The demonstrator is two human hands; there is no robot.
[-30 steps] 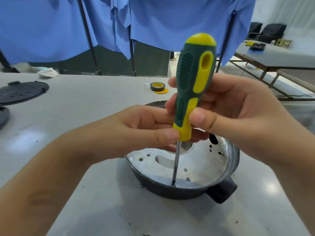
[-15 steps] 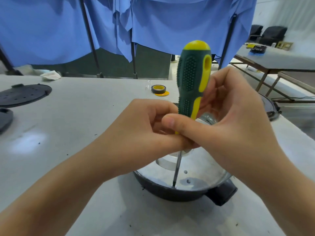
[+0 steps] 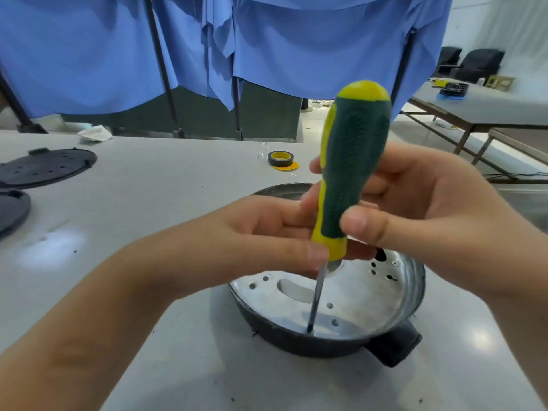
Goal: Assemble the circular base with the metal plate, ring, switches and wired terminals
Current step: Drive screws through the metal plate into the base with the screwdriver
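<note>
Fastening the plate [image 3: 353, 295] into the base [image 3: 296, 344] at mid tabletop [image 3: 166, 203], the right hand [image 3: 430, 221] grips the screwdriver [image 3: 350, 173], the left hand [image 3: 267, 232] pinches its collar, tip at the plate's 6 o'clock rim; next likely calls for steady downward turning.

Two hands, the left hand [image 3: 267, 241] and the right hand [image 3: 430, 215], meet at one green and yellow screwdriver [image 3: 350, 161]. One round black base [image 3: 296, 342] sits on the table, with one shiny metal plate [image 3: 355, 295] inside it. Farther back lie two flat black discs, the far disc [image 3: 44, 167] and the near disc [image 3: 12, 212], one tape roll [image 3: 280, 158] and one crumpled white cloth [image 3: 95, 133].
</note>
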